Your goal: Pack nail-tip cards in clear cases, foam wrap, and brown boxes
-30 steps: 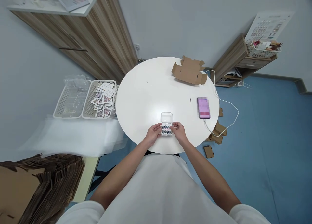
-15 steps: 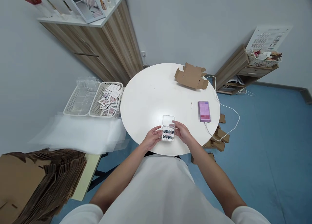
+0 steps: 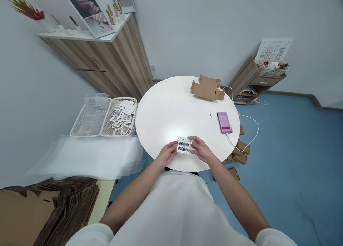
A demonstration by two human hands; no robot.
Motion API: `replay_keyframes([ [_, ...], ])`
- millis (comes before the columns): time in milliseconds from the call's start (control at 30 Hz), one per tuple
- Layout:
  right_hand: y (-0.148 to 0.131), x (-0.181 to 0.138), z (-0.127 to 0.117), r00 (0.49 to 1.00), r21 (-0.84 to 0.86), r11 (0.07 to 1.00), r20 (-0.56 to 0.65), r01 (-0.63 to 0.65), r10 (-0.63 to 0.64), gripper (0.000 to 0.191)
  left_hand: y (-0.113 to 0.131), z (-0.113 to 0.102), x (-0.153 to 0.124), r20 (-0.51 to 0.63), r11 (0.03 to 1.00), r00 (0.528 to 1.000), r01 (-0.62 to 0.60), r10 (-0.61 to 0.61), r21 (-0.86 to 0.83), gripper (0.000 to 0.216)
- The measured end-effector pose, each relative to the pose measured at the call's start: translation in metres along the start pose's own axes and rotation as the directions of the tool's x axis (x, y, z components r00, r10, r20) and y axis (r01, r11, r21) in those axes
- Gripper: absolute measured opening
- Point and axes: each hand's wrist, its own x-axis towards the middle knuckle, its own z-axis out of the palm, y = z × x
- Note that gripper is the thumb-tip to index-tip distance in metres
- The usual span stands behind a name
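A small clear plastic case with dark press-on nails inside lies at the near edge of the round white table. My left hand grips its left side and my right hand grips its right side, fingers curled round it. The case's lid is folded down over the nails.
A folded brown cardboard box sits at the table's far side. A pink phone on a white cable lies to the right. Two white baskets, one with nail cards, stand left. Flat cardboard sheets are stacked at lower left. Cardboard bits lie on the floor.
The case's lid stood open behind the nail tray before; now it is folded down over it. Both hands have stayed on the case.
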Motion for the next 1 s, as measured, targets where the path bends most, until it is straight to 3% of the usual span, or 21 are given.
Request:
replay_keyframes([
  [200,0.009,-0.001,0.010,0.994,0.037,0.995,-0.062,0.097,-0.094,0.029,0.010,0.000,0.000,0.068,1.000,0.998,-0.016,0.015,0.018,0.021],
  [500,0.014,-0.002,0.010,0.969,-0.041,0.981,-0.155,0.189,-0.193,0.029,0.023,0.002,-0.008,0.129,0.963,0.989,0.029,-0.066,0.269,0.042],
  [733,0.016,-0.004,0.012,0.960,0.035,0.985,-0.230,0.172,-0.159,0.040,0.019,0.001,-0.003,0.118,0.949,0.993,-0.020,-0.017,0.313,0.049],
  [1000,0.018,-0.019,0.004,0.954,-0.134,0.991,-0.298,0.002,-0.043,0.041,0.017,0.008,0.002,0.133,0.924,0.991,-0.063,0.013,0.377,0.052],
])
